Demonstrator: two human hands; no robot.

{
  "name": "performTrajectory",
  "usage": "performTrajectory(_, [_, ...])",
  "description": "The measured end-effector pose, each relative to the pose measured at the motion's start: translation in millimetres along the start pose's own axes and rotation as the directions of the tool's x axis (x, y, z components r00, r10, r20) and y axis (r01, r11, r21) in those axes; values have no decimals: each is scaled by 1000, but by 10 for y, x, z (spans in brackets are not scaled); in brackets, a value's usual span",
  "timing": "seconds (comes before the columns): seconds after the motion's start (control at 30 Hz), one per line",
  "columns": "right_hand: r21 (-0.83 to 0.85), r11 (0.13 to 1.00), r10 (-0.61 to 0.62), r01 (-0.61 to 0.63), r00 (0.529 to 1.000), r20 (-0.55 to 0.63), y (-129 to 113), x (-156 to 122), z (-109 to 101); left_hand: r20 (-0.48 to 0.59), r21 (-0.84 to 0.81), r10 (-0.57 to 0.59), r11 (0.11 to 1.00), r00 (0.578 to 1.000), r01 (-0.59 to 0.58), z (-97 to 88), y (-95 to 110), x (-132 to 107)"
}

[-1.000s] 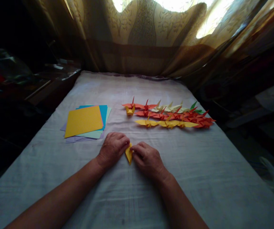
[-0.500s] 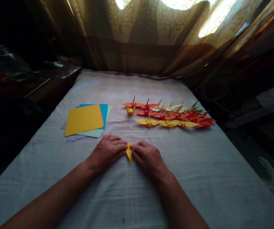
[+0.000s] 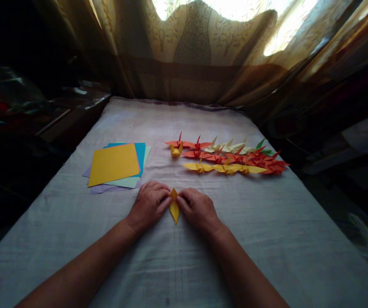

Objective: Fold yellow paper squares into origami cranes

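A small folded piece of yellow origami paper (image 3: 174,209) stands out between my hands, a narrow diamond with one point toward me and one away. My left hand (image 3: 151,202) pinches its left edge near the upper half, fingers closed. On the opposite edge, my right hand (image 3: 198,208) pinches it in the same way, knuckles bent. The fingertips of both hands cover parts of the paper's sides. Beyond my hands sits a small, partly folded yellow paper piece (image 3: 176,150) with two upright points.
Rows of folded paper cranes lie at the right: yellow ones (image 3: 227,168), red ones (image 3: 218,158), cream ones (image 3: 225,147) and a green one (image 3: 261,145). A stack of square paper sheets (image 3: 114,166), yellow on top, lies at the left. A pale cloth (image 3: 177,265) covers the table.
The yellow paper's top now rises to a point where it looked blunt before, and its lower part looks wider. My left fingers have curled in closer. The view has shifted slightly.
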State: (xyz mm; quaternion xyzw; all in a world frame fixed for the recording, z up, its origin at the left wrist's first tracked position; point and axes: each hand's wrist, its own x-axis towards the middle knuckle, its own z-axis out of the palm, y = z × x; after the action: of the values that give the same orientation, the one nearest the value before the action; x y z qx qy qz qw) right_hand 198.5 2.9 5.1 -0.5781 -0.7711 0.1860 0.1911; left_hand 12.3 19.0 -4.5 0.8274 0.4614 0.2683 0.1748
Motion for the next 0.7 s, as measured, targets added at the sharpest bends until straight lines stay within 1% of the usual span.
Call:
performTrajectory(0.13, [-39, 996, 76, -76, 997, -21, -48, 22, 7, 3, 26, -43, 999, 999, 43, 20, 25, 10])
performTrajectory(0.2, [-57, 994, 94, -96, 995, -27, -65, 25, 21, 8, 28, -46, 999, 999, 45, 17, 33, 7])
performTrajectory(0.33, [-90, 989, 119, -119, 993, -7, -84, 37, 34, 1, 22, -28, 999, 1000, 28, 15, 32, -2])
performTrajectory(0.7, [-161, 961, 232, -223, 972, 37, -186, 70, -3, -31, 62, -65, 996, 997, 67, 44, 49, 2])
